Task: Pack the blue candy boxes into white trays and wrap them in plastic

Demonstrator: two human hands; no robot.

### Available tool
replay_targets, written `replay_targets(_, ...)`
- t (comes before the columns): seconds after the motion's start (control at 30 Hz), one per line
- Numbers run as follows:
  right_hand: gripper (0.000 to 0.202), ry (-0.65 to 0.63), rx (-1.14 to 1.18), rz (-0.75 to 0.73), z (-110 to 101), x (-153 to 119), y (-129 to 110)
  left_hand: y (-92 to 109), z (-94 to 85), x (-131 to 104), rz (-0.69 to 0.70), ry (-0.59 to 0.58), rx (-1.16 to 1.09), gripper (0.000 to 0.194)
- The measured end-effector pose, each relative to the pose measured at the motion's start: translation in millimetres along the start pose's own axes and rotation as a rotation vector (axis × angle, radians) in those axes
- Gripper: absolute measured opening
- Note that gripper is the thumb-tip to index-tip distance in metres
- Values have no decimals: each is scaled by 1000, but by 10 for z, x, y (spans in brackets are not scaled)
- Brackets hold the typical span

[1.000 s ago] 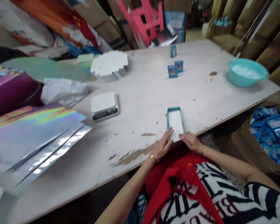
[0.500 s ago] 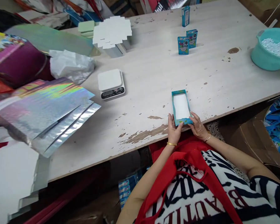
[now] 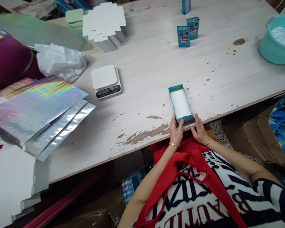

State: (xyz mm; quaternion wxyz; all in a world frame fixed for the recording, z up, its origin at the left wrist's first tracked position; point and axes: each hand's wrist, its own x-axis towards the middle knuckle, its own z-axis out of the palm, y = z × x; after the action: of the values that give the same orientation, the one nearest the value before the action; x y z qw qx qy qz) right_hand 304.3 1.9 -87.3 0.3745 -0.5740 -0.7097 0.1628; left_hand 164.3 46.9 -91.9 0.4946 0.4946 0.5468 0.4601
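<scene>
An open blue box with a white inside lies on the white worn table, close to its front edge. My left hand grips the near left corner of this box between thumb and fingers. At the near right corner, my right hand has its thumb and fingers apart, with the fingertips beside or touching the box wall. Farther back stand small blue printed boxes, one in front, one just behind it and another at the top.
A white scale stands left of the box. Silvery sheets, a white plastic bag and stacked white cartons lie farther left. A turquoise tub of white pieces stands right. Blue packets fill a carton below.
The view has shifted, so most table items sit higher and farther left. The open box is now turned slightly, and my right hand's fingers have spread away from its near corner.
</scene>
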Motion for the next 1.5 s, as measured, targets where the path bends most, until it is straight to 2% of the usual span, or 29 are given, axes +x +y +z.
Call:
replay_targets(0.1,68,25,-40,2,35,22,21,-57,41,66,-38,46,-162,73)
replay_targets(0.23,45,-9,-115,-36,24,96,65,-40,36,128,-41,53,-185,65)
replay_targets(0.33,34,-25,-177,-51,-15,180,107,18,-17,121,12,50,-52,60)
replay_targets(0.47,32,-20,-252,-30,-41,245,126,64,-74,79,125,49,188,60)
replay_targets(0.67,36,-90,-311,11,-67,262,128,95,-55,68,147,27,253,63)
replay_targets(0.77,34,-133,-307,58,-92,286,112,159,-67,49,214,22,381,50)
replay_targets(0.83,28,-150,-301,55,-107,312,104,225,-100,25,298,-40,556,33)
replay_targets(0.9,22,-161,-289,8,-122,348,111,304,-143,10,378,-176,752,25)
replay_targets(1.0,19,-187,-261,-87,-146,416,153,430,-186,50,457,-390,981,25)
replay_targets(1.1,17,-229,-228,-141,-165,473,200,535,-178,183,504,-501,1128,31)
replay_targets(1.3,14,-214,-184,-182,-139,479,234,616,-160,474,436,-708,1150,20)
replay_targets(1.5,22,-197,-86,-164,-148,472,217,628,-132,623,297,-822,1103,18)
